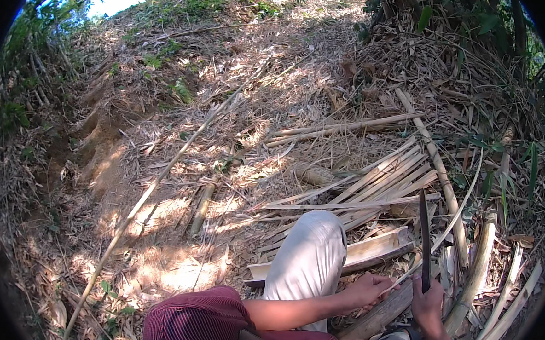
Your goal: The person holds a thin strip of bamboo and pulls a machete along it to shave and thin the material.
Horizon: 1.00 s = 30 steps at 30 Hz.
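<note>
My left hand (366,290) is closed around the near end of a thin, pale bamboo strip (442,239). The strip curves away up and to the right, passing by the knife. In my right hand (428,303) is a large knife (424,238) with a long dark blade, held upright by its handle. The blade stands close to the strip; whether they touch I cannot tell. Beneath both hands lies a thick bamboo piece (383,309). My bent knee (309,246), in pale trousers, rises left of the hands.
Several split bamboo strips (384,190) lie in a pile ahead. A halved bamboo trough (373,249) rests beyond my knee. Poles (436,165) and split lengths (481,269) lie at the right. A long pole (153,186) crosses the leaf-strewn slope at left. A bamboo clump (445,19) stands at far right.
</note>
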Motion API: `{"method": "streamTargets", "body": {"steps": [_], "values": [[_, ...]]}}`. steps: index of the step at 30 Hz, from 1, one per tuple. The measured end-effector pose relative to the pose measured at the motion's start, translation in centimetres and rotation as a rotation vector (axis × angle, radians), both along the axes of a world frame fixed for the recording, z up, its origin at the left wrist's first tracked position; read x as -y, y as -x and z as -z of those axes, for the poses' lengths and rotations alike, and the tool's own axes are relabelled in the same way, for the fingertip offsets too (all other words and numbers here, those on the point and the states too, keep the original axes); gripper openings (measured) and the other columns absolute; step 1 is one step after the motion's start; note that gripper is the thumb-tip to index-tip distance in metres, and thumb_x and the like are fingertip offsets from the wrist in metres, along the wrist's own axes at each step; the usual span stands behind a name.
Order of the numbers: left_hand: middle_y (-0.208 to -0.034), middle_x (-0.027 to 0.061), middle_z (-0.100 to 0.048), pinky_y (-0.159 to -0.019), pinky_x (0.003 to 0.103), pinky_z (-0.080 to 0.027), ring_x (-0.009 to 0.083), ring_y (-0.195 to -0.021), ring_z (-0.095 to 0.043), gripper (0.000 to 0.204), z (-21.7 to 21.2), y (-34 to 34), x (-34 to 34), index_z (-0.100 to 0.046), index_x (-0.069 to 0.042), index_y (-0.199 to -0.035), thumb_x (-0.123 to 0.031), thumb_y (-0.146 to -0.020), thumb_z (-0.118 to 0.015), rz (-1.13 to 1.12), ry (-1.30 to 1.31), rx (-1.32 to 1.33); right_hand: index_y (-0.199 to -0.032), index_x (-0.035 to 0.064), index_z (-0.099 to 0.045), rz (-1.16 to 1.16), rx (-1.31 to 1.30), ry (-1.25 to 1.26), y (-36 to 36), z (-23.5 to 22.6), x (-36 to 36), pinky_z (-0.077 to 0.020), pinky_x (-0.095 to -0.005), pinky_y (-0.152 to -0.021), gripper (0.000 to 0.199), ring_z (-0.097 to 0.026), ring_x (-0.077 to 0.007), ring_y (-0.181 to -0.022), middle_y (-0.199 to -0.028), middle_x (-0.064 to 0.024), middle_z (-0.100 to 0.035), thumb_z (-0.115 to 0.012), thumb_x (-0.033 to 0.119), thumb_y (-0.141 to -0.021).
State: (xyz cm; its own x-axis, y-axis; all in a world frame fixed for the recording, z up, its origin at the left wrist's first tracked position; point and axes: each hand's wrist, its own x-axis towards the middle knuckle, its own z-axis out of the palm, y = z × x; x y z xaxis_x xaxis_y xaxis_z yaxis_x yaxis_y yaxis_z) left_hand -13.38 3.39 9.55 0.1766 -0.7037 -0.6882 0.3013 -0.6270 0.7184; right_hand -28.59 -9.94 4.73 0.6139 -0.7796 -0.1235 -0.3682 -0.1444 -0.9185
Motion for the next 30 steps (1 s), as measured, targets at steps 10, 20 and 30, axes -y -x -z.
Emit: {"method": "streamTargets", "body": {"steps": [10, 20, 30], "values": [[-0.085, 0.0034, -0.055, -0.055, 0.027, -0.046, 0.0145, -0.067, -0.054, 0.052, 0.5, -1.8, 1.7, -0.060, -0.002, -0.117, -0.047, -0.108, -0.036, -0.081, -0.080, -0.612, -0.068, 0.0021, -0.059, 0.050, 0.049, -0.281, -2.0, -0.4, 1.4, -0.0406, -0.0338, -0.050, 0.042, -0.046, -0.0106, -0.050, -0.054, -0.0015, -0.053, -0.069, 0.034, -0.093], [-0.065, -0.0047, -0.039, -0.037, 0.022, -0.024, 0.0050, -0.044, -0.026, 0.033, 1.7, -1.1, 2.5, -0.049, -0.008, -0.094, -0.035, -0.110, -0.038, -0.173, -0.068, -0.906, -0.081, 0.0034, -0.060, -0.006, 0.028, -0.175, 0.3, -0.4, 1.1, -0.0477, -0.0361, -0.048, 0.031, -0.061, -0.0220, -0.052, -0.059, -0.0089, -0.059, -0.067, 0.030, -0.095], [-0.067, -0.0051, -0.039, -0.039, 0.021, -0.019, 0.0027, -0.045, -0.024, 0.031, -0.3, 1.2, 3.0, -0.057, -0.001, -0.108, -0.028, -0.106, -0.041, -0.209, -0.090, -0.241, -0.100, 0.0068, -0.058, -0.246, -0.252, 0.598, 2.8, 2.8, -0.2, -0.0536, -0.0409, -0.051, 0.029, -0.067, -0.0301, -0.062, -0.074, -0.0112, -0.065, -0.072, 0.028, -0.087]]}}
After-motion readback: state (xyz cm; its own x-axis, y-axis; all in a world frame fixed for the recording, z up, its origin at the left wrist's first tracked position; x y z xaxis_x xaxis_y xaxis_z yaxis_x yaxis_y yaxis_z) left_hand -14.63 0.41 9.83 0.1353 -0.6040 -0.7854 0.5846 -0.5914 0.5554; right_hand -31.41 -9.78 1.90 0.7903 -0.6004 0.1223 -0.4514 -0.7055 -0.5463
